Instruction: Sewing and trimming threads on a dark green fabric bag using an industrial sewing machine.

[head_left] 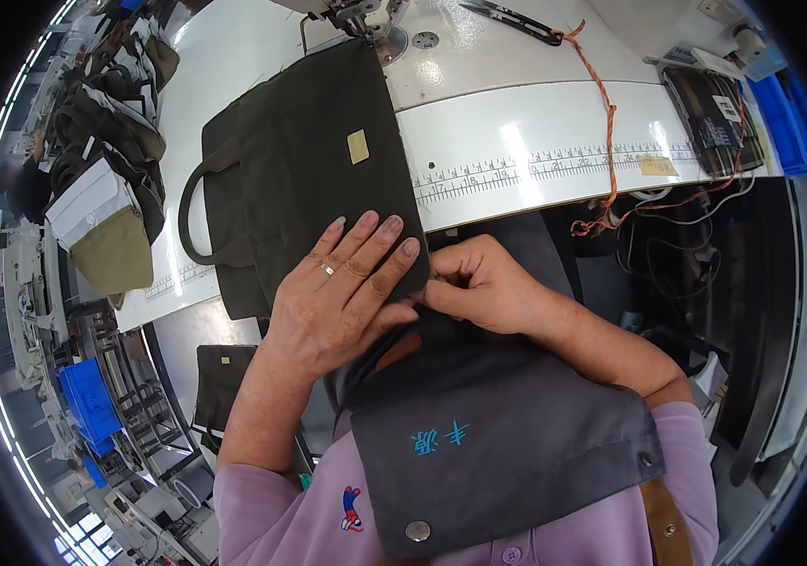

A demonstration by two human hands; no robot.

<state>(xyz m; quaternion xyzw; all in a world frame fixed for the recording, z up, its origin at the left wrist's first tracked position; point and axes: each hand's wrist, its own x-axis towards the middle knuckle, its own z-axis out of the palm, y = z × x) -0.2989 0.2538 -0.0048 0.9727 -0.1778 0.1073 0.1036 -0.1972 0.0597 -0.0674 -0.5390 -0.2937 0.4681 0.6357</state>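
A dark olive fabric bag panel [304, 141] with a looped handle [198, 212] and a small yellow sticker [357, 147] lies on the white sewing table. Its far edge reaches under the head of a sewing machine [356, 21]. My left hand [342, 283] rests flat on the near right part of the panel, fingers stretched out, a ring on one finger. Against the panel's right edge, just beyond the table's front, my right hand [484, 286] is closed, thumb and fingers pinching the fabric edge. The fingertips partly hide what they grip.
Thread snips [517, 21] tied to an orange cord [602, 90] lie at the back right. A printed ruler strip [536, 168] runs along the table front. Stacked fabric pieces [106, 203] sit at the left edge; a dark folded bundle [713, 118] sits right. Blue bins [90, 406] stand lower left.
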